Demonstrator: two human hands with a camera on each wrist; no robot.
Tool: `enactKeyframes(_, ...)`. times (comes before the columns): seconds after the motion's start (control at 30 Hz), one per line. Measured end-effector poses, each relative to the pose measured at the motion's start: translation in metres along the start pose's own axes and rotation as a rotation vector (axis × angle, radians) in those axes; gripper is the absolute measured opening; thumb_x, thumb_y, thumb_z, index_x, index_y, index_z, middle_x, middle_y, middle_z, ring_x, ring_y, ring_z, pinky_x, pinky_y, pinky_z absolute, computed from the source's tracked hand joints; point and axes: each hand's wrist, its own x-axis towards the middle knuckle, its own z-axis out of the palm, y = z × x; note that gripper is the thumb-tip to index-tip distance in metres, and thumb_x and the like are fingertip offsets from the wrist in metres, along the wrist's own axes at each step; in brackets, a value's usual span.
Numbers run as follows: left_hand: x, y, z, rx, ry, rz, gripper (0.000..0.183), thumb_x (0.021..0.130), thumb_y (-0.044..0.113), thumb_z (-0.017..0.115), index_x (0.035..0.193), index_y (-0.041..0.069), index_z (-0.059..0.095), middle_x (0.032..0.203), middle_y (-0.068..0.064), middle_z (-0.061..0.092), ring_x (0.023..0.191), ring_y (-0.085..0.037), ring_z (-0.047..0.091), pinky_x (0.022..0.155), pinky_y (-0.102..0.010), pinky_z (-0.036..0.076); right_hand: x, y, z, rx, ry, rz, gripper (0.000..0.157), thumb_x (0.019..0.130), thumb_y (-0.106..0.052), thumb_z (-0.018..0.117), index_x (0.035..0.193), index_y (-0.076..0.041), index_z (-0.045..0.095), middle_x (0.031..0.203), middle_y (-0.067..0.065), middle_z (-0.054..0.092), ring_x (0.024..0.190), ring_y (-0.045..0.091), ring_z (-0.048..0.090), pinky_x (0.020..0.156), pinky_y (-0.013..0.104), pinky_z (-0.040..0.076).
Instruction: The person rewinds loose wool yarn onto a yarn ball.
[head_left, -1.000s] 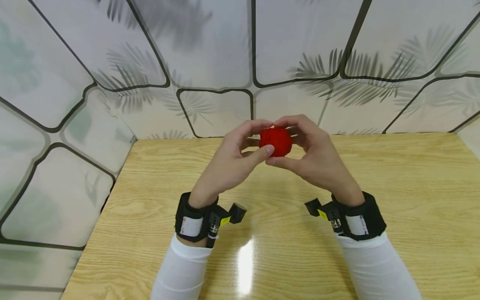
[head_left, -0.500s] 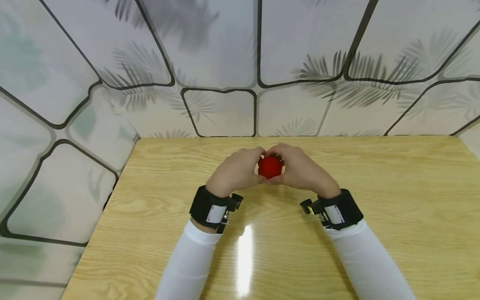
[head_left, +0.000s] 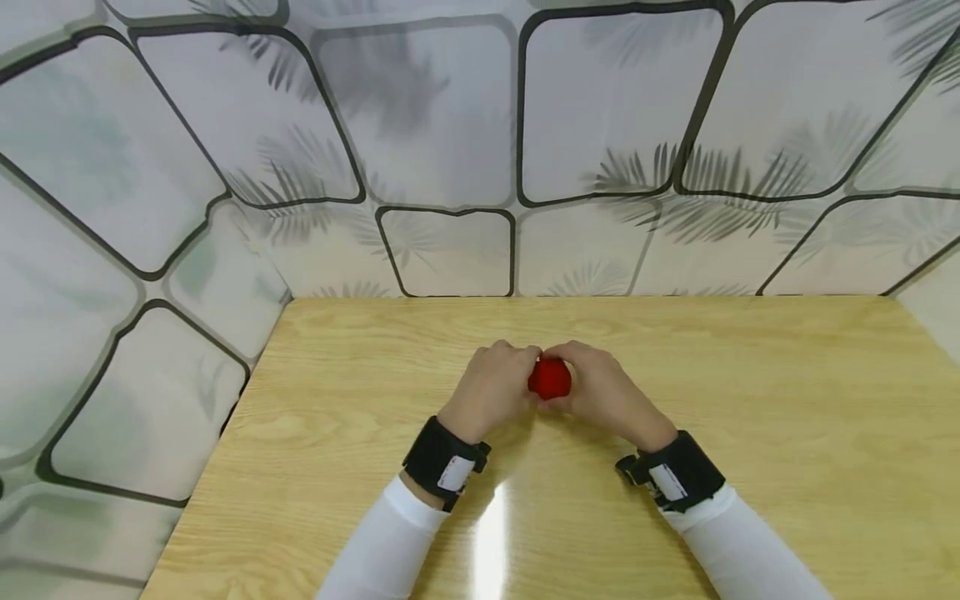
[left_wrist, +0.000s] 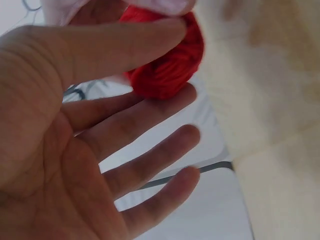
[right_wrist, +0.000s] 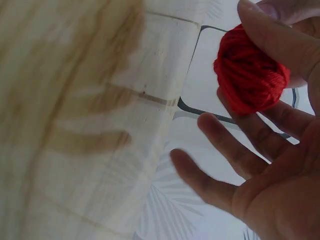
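Note:
A small red ball of yarn [head_left: 550, 379] is held between both hands above the middle of the table. My left hand [head_left: 491, 392] grips it from the left, its thumb across the near face and a finger under it in the left wrist view, where the yarn ball [left_wrist: 167, 70] shows wound strands. From the right, my right hand [head_left: 606, 396] pinches the same ball between thumb and fingers. In the right wrist view the yarn ball [right_wrist: 250, 72] sits against the thumb, while the lower fingers [right_wrist: 205, 182] spread away from it.
The light wood table [head_left: 360, 375] spreads under both arms, with a bright light reflection near its front. Behind it stands a wall [head_left: 442, 250] with a stone-outline and palm-leaf pattern, which continues along the left side. Each wrist wears a black strap [head_left: 446, 467] with a small camera.
Both hands have come down and nearer to the body with the yarn ball, from the table's far edge to over its surface. The head view has tilted slightly upward.

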Motion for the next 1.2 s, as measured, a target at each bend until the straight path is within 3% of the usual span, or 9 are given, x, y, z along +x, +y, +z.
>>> enactKeyframes(0.13, -0.001, 0.003, 0.009, 0.036, 0.006, -0.019, 0.032, 0.075, 0.027, 0.074, 0.1, 0.012, 0.06, 0.081, 0.004, 0.061, 0.079, -0.017, 0.055, 0.068, -0.033, 0.045, -0.004, 0.003, 0.0, -0.028, -0.026, -0.004, 0.061, 0.061, -0.028, 0.084, 0.113, -0.009, 0.058, 0.106, 0.002, 0.061, 0.093, 0.018, 0.057, 0.078, 0.032, 0.047)
enactKeyframes(0.33, 0.003, 0.009, 0.014, -0.004, -0.02, -0.035, 0.027, 0.077, 0.025, 0.072, 0.096, 0.012, 0.059, 0.077, 0.005, 0.058, 0.075, -0.015, 0.054, 0.064, -0.033, 0.044, -0.007, 0.005, -0.005, -0.062, -0.055, 0.015, 0.061, 0.061, -0.029, 0.084, 0.112, -0.009, 0.058, 0.103, 0.001, 0.06, 0.091, 0.017, 0.056, 0.077, 0.032, 0.047)
enactKeyframes(0.57, 0.008, 0.012, 0.012, -0.131, -0.05, -0.034, 0.022, 0.079, 0.016, 0.069, 0.096, 0.007, 0.057, 0.077, 0.002, 0.055, 0.066, -0.009, 0.052, 0.053, -0.02, 0.041, -0.005, 0.006, -0.007, -0.084, -0.059, 0.046, 0.061, 0.061, -0.031, 0.084, 0.111, -0.01, 0.058, 0.102, 0.001, 0.06, 0.089, 0.018, 0.056, 0.075, 0.032, 0.047)
enactKeyframes(0.7, 0.009, 0.011, 0.012, -0.165, -0.063, -0.045, 0.021, 0.08, 0.014, 0.068, 0.095, 0.007, 0.056, 0.077, 0.002, 0.055, 0.065, -0.009, 0.052, 0.053, -0.019, 0.041, -0.004, 0.007, -0.006, -0.085, -0.054, 0.056, 0.06, 0.061, -0.031, 0.084, 0.111, -0.01, 0.057, 0.101, 0.0, 0.06, 0.088, 0.017, 0.055, 0.076, 0.033, 0.046)
enactKeyframes(1.0, 0.01, 0.006, 0.021, 0.047, 0.025, 0.026, 0.021, 0.077, 0.022, 0.069, 0.091, 0.011, 0.059, 0.073, 0.004, 0.055, 0.067, -0.01, 0.052, 0.064, -0.024, 0.043, -0.003, 0.008, -0.001, -0.107, -0.057, 0.056, 0.06, 0.061, -0.029, 0.084, 0.111, -0.01, 0.057, 0.101, 0.0, 0.06, 0.088, 0.018, 0.055, 0.077, 0.034, 0.046)
enactKeyframes(1.2, 0.012, 0.005, 0.021, 0.106, 0.058, 0.022, 0.022, 0.076, 0.022, 0.069, 0.093, 0.011, 0.059, 0.074, 0.003, 0.059, 0.071, -0.013, 0.056, 0.071, -0.032, 0.046, 0.001, 0.01, -0.003, -0.135, -0.052, 0.034, 0.065, 0.061, -0.028, 0.084, 0.115, -0.008, 0.055, 0.103, 0.003, 0.06, 0.091, 0.02, 0.055, 0.079, 0.035, 0.046)
